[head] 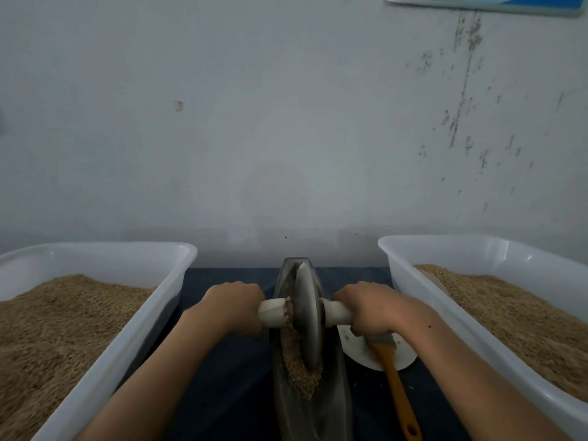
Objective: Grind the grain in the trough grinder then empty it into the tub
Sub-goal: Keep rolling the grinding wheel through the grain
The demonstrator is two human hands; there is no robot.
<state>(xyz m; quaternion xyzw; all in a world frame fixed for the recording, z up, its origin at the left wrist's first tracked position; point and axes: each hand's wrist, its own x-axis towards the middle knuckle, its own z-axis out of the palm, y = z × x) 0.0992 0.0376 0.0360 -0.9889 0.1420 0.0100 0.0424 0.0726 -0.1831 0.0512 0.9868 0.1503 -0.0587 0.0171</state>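
Grinding, mid-frame.
My left hand [234, 308] and right hand [370, 308] clench the wheel [307, 313] handles; I'd roll evenly, keeping grain [299, 370] inside the trough [313, 405].

Left hand [234, 308]: fingers curled round the white axle handle [272, 312] left of the wheel.
Right hand [370, 308]: grips the handle's other end.
Grinding wheel [308, 313]: upright disc standing in the trough grinder [313, 399], grain [299, 367] heaped at its near left side.
Tubs: left tub [105, 361] and right tub [445, 300], both holding grain.
Brush [397, 389]: orange-handled, lying across a white plate [356, 348].
Bench [232, 377]: covered in dark cloth.
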